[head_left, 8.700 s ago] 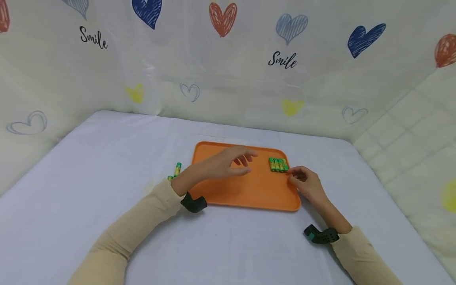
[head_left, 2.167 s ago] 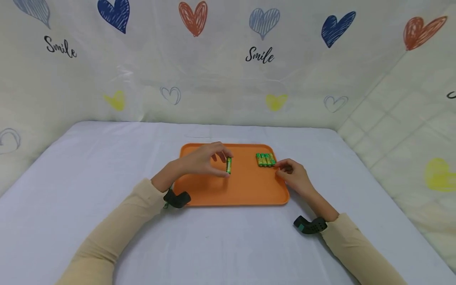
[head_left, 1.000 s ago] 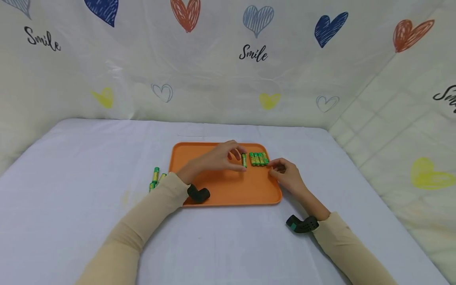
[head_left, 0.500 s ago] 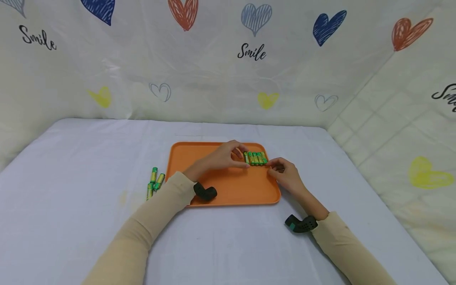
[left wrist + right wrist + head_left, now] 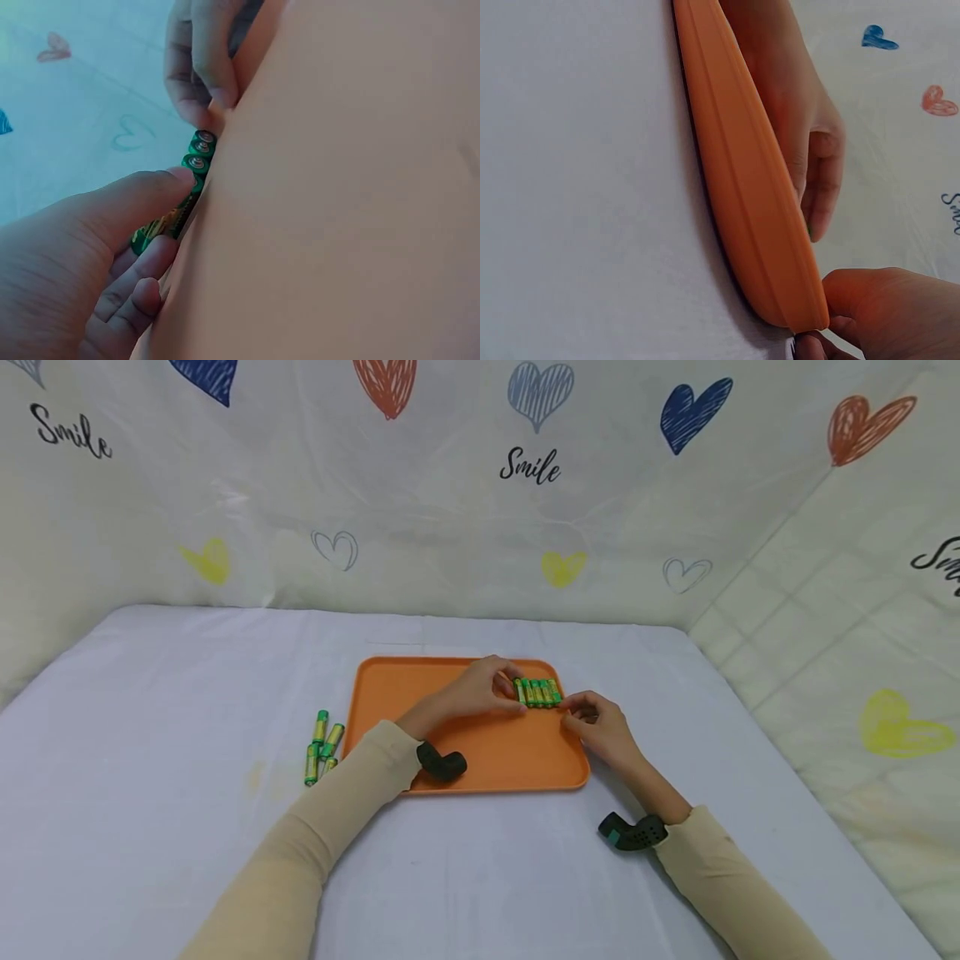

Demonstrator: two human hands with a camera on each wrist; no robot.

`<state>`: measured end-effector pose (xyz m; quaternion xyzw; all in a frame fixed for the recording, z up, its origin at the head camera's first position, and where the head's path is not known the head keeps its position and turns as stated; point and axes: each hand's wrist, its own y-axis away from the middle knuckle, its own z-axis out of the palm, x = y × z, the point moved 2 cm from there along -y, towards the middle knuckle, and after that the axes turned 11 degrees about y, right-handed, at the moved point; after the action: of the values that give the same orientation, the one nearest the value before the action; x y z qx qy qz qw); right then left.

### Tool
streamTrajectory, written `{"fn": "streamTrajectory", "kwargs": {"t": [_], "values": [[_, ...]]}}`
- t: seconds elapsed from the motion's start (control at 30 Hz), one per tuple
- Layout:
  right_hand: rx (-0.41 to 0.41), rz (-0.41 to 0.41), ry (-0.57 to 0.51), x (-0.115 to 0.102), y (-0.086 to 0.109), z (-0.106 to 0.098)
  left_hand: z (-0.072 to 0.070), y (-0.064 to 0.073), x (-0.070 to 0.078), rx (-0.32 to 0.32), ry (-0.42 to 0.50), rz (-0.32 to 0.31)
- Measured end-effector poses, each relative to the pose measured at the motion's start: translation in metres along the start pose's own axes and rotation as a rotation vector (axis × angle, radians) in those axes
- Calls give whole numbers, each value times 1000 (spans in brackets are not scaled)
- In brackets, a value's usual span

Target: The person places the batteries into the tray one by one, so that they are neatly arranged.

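On the orange tray [image 5: 465, 760], a row of several green-and-yellow batteries [image 5: 543, 693] stands side by side near the far right corner. My left hand [image 5: 476, 689] reaches over the tray and pinches the battery [image 5: 521, 692] at the row's left end between thumb and fingers. In the left wrist view, the thumb lies across that end, and round metal tips of other batteries [image 5: 199, 147] show beyond it. My right hand [image 5: 603, 727] is at the tray's right rim, thumb and index fingertips close to the row's right end; in the right wrist view its fingers hold the rim.
Several loose batteries [image 5: 321, 747] lie in a small group left of the tray, partly hidden by the left sleeve [image 5: 352, 802]. White cloth [image 5: 480, 877] covers the table. A pale curtain with printed hearts [image 5: 435, 485] hangs behind it.
My left hand has carried a battery rightward over the tray and brought it against the left end of the row. The right hand stays at the rim. The head view has shifted slightly.
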<state>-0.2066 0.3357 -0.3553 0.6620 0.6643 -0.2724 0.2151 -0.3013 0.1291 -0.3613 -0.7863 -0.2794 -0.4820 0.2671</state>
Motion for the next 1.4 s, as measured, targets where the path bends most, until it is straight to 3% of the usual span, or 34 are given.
{"fn": "streamTrajectory", "kwargs": {"t": [0.23,0.6,0.9,1.4], "values": [[0,-3,10,-1,-1,0,-1,-4,-2,13,-30,-11],[-6,-2,6,-3,-1,0,-3,-5,1,-34,-23,-38],[-9,2,-1,-3,0,0,-3,-5,0,-33,-18,-43],[-6,-3,8,-3,0,2,-4,1,-2,-33,-34,-62]]}}
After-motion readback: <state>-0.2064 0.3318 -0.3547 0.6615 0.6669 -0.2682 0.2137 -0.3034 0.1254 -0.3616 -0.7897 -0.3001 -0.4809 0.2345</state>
